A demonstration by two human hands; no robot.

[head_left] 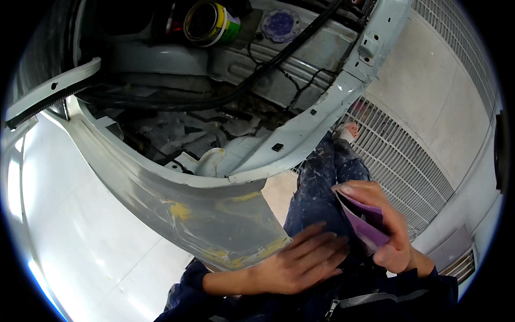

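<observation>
In my right hand (394,228) is a folded sheet of purple sandpaper (370,231); thumb and fingers are closed on it, and a dark gap shows within the fold. My left hand (303,263) holds nothing, its fingers stretched out and slightly blurred, beside the lower right corner of a curved car body panel (214,214). Whether it touches the panel there, I cannot tell. The panel is sanded grey, with yellow filler patches (181,210) at its middle and along its lower edge.
Above the panel opens a car body cavity with torn scraps (185,129) and a black cable (241,88). An open tin (212,24) and a purple sanding disc (280,25) lie on the ledge behind. Floor grating (399,161) runs at the right.
</observation>
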